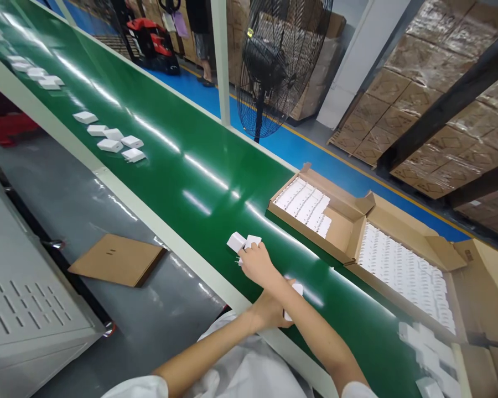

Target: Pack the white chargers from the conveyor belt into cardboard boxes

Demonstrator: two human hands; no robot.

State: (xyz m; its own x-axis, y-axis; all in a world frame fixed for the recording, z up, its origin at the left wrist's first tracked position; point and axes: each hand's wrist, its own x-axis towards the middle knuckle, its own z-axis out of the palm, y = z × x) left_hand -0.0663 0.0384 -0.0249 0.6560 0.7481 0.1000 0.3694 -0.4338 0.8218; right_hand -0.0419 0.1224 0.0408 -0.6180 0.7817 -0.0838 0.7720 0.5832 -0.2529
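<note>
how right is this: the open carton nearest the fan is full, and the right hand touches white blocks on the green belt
Not full: the head view shows the open carton nearest the fan only partly filled. The right hand touches white blocks on the green belt.

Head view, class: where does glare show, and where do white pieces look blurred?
Head view: streaky glare along the green belt; head view, upper right: glints on the wrapped cartons; head view, lower right: loose white pieces look soft.
</note>
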